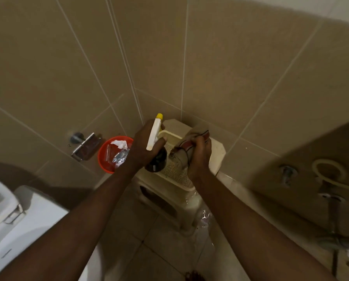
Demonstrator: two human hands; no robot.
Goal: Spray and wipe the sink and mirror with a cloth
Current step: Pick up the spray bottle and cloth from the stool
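Note:
My left hand (144, 148) grips a spray bottle (155, 136) with a white trigger head, a yellow nozzle tip and a dark body, held over a cream perforated basket (175, 167). My right hand (201, 153) holds a beige cloth (195, 136) with red and dark stripes, just right of the bottle and above the same basket. The underside of the sink (303, 179) shows at the right edge with its pipes. No mirror is in view.
The basket sits on a cream plastic stool (169, 199) in the tiled corner. A red bin (104, 157) with litter stands to the left, beside a metal wall fitting (84, 146). A white toilet (13, 209) fills the lower left. The floor tiles look wet.

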